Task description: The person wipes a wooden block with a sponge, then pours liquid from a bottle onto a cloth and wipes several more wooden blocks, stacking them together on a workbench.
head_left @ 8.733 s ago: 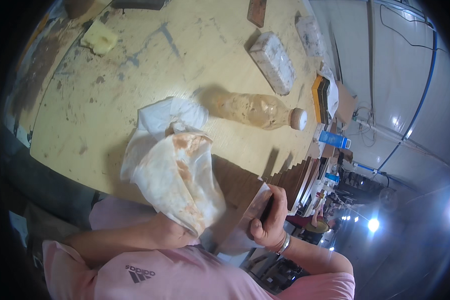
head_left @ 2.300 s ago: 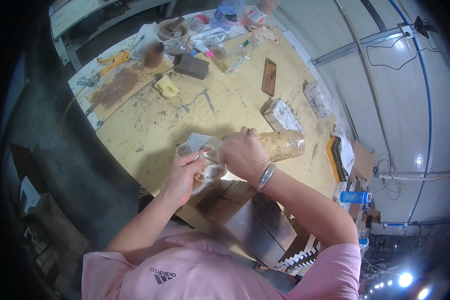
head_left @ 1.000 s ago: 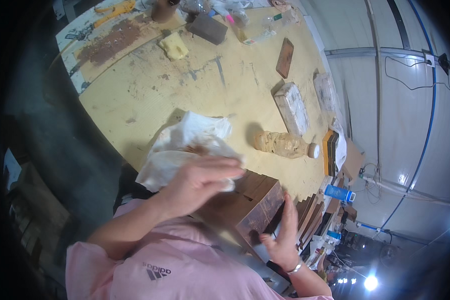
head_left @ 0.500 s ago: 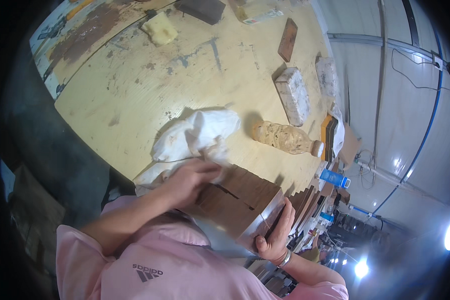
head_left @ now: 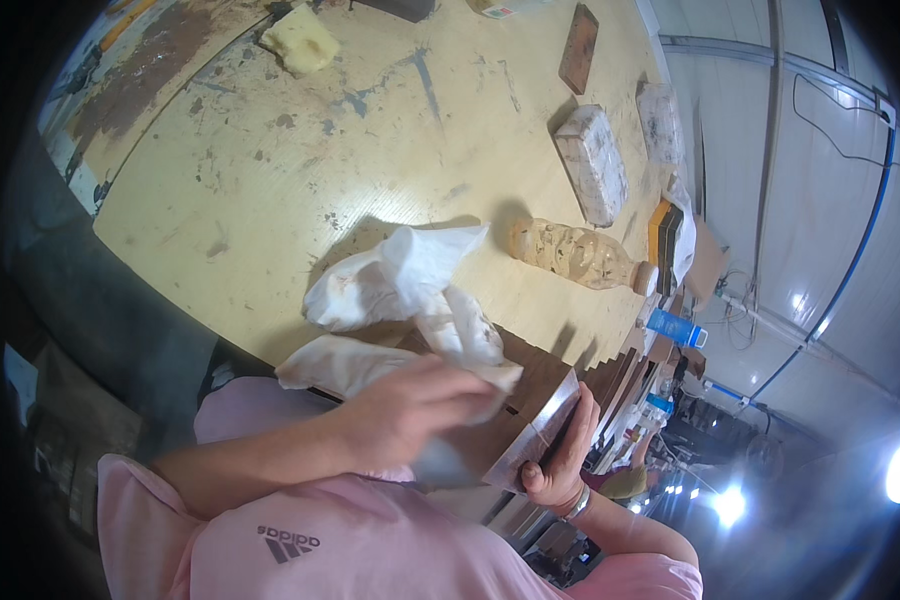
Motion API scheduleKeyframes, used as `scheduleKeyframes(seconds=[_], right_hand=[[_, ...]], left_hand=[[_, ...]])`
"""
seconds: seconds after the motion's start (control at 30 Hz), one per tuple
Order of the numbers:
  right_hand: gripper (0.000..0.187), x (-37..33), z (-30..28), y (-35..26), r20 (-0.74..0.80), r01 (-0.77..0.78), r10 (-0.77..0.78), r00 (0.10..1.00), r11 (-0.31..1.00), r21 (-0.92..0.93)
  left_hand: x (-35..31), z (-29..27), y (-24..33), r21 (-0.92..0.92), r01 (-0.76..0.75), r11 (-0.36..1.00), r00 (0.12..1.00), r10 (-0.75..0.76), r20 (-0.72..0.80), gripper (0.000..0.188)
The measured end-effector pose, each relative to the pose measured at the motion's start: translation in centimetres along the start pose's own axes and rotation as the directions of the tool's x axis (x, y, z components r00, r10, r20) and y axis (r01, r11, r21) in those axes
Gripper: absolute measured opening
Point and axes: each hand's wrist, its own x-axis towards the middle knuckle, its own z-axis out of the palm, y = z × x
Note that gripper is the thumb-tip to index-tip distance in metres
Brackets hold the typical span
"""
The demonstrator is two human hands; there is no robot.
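Note:
A brown wooden block (head_left: 539, 370), marked by dark gaps along its top, lies at the near table edge, with a shiny pale end face. My right hand (head_left: 567, 452) grips this end, fingers stretched along the face and thumb bent at the near corner. Over the block's left part, my left hand (head_left: 420, 405) is closed on a stained white cloth (head_left: 460, 325); motion smears its fingertips. The cloth trails back in folds onto the tabletop and covers much of the block's far side. My left hand and forearm hide the block's near left part.
On the stained wooden table (head_left: 270, 190), a cloudy yellowish plastic bottle (head_left: 575, 252) lies on its side. Beyond it are a whitish wrapped block (head_left: 592, 165) and a brown strip (head_left: 579, 48). A yellow sponge (head_left: 300, 40) sits far left. Blue-labelled bottle (head_left: 676, 328) stands right.
My left hand has moved right and nearer, drawing the cloth across the block's top. My right hand keeps its grip on the end. The whole view has shifted slightly.

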Motion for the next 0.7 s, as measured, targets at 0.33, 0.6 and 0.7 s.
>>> scheduleKeyframes(seconds=[0.33, 0.6, 0.7], right_hand=[[0.116, 0.0, -0.2, -0.2, 0.003, -0.022, 0.022, 1.0, 0.999, 0.039], [0.113, -0.4, 0.1, -0.4, -0.019, -0.001, 0.002, 1.0, 0.999, 0.055], [0.111, -0.2, -0.1, -0.4, 0.01, -0.02, 0.019, 1.0, 0.998, 0.053]], left_hand=[[-4.5, -0.4, -1.7, 0.155, 0.187, 0.97, 0.981, -0.192, 0.016, 0.045], [-6.2, 0.1, -2.0, 0.134, 0.099, 0.986, 0.995, -0.101, 0.008, 0.04], [-6.4, -2.2, -3.4, -0.033, 0.349, 0.936, 0.936, -0.347, 0.057, 0.03]])
